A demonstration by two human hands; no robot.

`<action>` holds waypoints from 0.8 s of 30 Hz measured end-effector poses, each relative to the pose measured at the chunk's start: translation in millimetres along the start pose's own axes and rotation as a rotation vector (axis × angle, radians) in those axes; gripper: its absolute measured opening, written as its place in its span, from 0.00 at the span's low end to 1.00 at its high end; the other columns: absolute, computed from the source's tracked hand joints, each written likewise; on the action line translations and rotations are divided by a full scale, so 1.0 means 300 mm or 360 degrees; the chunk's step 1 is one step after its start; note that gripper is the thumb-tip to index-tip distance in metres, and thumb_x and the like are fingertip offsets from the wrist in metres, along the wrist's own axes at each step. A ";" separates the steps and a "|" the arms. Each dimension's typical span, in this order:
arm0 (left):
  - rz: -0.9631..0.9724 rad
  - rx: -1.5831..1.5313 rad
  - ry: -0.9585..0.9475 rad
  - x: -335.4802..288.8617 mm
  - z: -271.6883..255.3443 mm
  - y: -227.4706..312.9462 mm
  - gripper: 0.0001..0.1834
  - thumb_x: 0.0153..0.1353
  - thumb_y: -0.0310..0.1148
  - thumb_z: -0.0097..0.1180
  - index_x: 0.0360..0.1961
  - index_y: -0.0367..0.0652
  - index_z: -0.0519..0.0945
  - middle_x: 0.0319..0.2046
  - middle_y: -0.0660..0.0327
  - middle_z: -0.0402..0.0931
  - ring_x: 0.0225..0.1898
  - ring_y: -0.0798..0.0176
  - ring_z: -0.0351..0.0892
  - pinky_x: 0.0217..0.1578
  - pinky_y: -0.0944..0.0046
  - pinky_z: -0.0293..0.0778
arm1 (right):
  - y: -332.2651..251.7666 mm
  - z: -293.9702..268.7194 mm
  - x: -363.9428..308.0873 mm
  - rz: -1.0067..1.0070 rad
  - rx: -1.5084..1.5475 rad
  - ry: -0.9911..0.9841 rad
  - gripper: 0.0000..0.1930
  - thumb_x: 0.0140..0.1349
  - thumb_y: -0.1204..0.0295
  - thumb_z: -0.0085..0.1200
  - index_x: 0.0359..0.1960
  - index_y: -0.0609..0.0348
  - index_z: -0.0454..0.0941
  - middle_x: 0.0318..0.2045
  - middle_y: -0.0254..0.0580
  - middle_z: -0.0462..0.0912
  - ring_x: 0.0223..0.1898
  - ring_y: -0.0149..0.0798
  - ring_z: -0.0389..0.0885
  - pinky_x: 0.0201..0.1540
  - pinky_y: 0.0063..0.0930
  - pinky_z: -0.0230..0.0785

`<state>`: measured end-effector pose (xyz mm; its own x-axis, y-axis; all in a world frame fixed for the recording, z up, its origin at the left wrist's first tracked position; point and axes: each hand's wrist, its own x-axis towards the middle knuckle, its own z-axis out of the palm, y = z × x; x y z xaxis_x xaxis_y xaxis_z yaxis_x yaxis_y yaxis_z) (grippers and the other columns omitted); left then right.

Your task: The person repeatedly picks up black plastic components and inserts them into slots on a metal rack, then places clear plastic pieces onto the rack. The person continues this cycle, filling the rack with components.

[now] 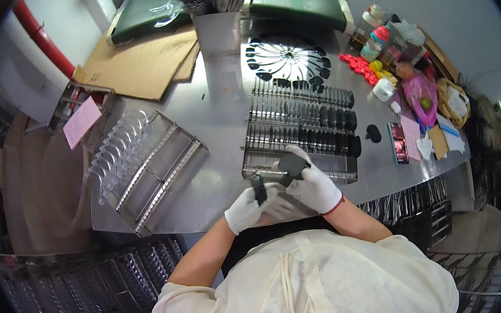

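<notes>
My left hand [248, 208] grips a dark strip [259, 189] and my right hand [313, 188] pinches a black flat piece [292, 165], both just before the wire rack [296, 128] for easy reach.

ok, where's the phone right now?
Head view, right side of the steel table: the phone lies flat past the right end of the wire rack, next to a small black oval part and pink paper.

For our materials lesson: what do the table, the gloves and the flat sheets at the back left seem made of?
Table: likely stainless steel, brushed grey with soft reflections. Gloves, left hand and right hand: white, matte, probably cotton knit. Flat sheets: brown, dull, apparently corrugated cardboard.
</notes>
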<state>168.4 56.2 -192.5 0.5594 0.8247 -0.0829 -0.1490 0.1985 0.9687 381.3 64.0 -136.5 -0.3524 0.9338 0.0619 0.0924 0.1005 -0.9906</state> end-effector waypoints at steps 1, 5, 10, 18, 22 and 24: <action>0.0047 -0.0216 0.0155 -0.021 -0.010 -0.026 0.15 0.76 0.26 0.45 0.59 0.37 0.77 0.39 0.50 0.86 0.35 0.59 0.88 0.36 0.62 0.84 | 0.006 0.000 0.015 0.0140 0.1183 -0.0082 0.39 0.59 0.83 0.56 0.73 0.52 0.58 0.59 0.50 0.76 0.59 0.43 0.78 0.65 0.35 0.69; 0.0179 -0.0543 0.0923 -0.039 -0.064 -0.109 0.17 0.76 0.38 0.49 0.57 0.36 0.77 0.31 0.50 0.86 0.26 0.61 0.86 0.27 0.68 0.80 | 0.027 0.023 0.104 0.0240 0.0771 0.0049 0.35 0.61 0.85 0.54 0.70 0.54 0.62 0.59 0.49 0.77 0.61 0.46 0.78 0.68 0.41 0.68; 0.0111 -0.0479 0.1236 -0.011 -0.076 -0.140 0.22 0.76 0.46 0.50 0.57 0.37 0.77 0.29 0.53 0.85 0.23 0.65 0.83 0.23 0.69 0.76 | 0.064 0.132 0.195 -0.0136 -0.0201 0.0002 0.24 0.54 0.88 0.64 0.55 0.62 0.78 0.56 0.43 0.78 0.63 0.35 0.75 0.64 0.30 0.71; 0.0133 -0.0570 0.1300 0.025 -0.067 -0.118 0.21 0.77 0.45 0.51 0.55 0.37 0.78 0.36 0.52 0.85 0.30 0.61 0.86 0.29 0.66 0.81 | 0.001 0.162 0.175 -0.0545 -0.1153 0.0046 0.22 0.48 0.74 0.72 0.48 0.45 0.85 0.57 0.52 0.80 0.52 0.50 0.84 0.53 0.33 0.80; 0.0084 -0.0619 0.1297 0.030 -0.090 -0.136 0.21 0.76 0.45 0.53 0.55 0.38 0.78 0.36 0.50 0.85 0.30 0.57 0.87 0.29 0.62 0.82 | -0.031 0.118 0.140 -0.0526 -0.1336 0.0096 0.23 0.45 0.72 0.73 0.48 0.44 0.86 0.57 0.50 0.81 0.49 0.48 0.85 0.52 0.35 0.79; 0.0096 -0.0664 0.1269 0.029 -0.099 -0.147 0.20 0.75 0.45 0.53 0.55 0.38 0.78 0.37 0.49 0.85 0.31 0.55 0.87 0.30 0.61 0.83 | -0.033 0.088 0.113 -0.0525 -0.1401 0.0121 0.25 0.44 0.71 0.75 0.48 0.42 0.86 0.58 0.48 0.81 0.47 0.46 0.85 0.51 0.35 0.77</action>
<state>155.7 70.5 -242.9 -0.1673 0.9316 -0.3228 -0.5304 0.1909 0.8260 343.9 85.7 -127.9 -0.4274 0.8287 0.3613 0.6802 0.5580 -0.4753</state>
